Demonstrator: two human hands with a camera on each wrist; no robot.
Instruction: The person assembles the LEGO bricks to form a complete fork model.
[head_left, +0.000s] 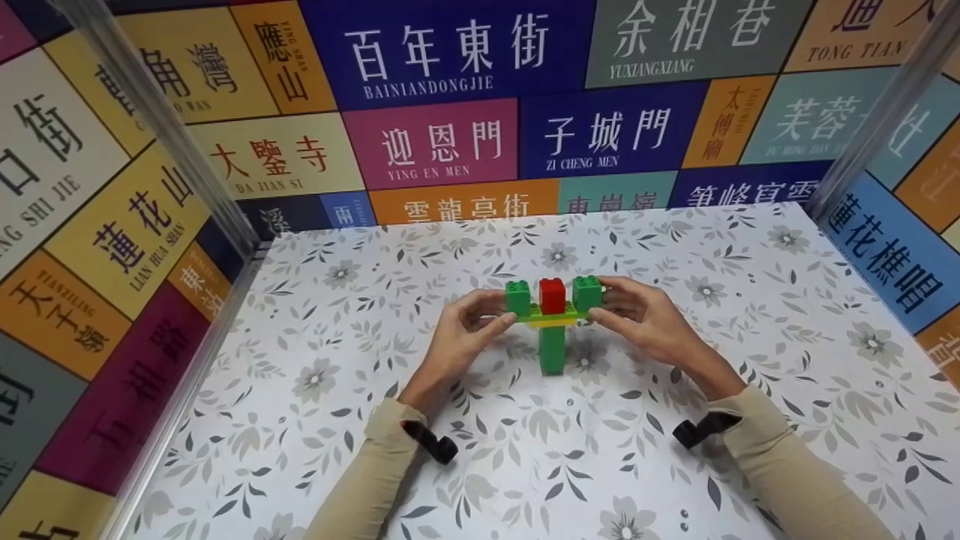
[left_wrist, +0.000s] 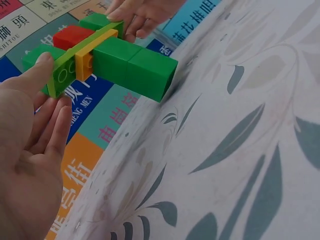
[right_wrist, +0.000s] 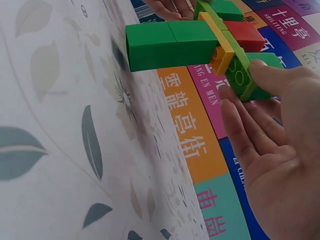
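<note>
A T-shaped toy brick model [head_left: 552, 349] stands upright between both hands, its foot close to the table surface. Its stem is two stacked green bricks [left_wrist: 135, 65]. Across the top lie a yellow plate [right_wrist: 222, 47] and a longer lime-green plate [left_wrist: 62, 72]. A red brick [head_left: 552, 296] sits mid-plate, with a green brick [head_left: 517, 298] at the left end and another green brick [head_left: 586, 293] at the right. My left hand [head_left: 469, 326] pinches the left end between thumb and fingers. With its thumb at the near side, my right hand [head_left: 649, 319] pinches the right end.
The table [head_left: 315, 457] has a white cover with grey leaves and flowers. Behind it rises a wall of coloured panels [head_left: 442, 139] with Chinese lettering. Clear posts [head_left: 165, 112] stand at the back corners. Dark wrist cameras [head_left: 439, 446] stick out from both sleeves.
</note>
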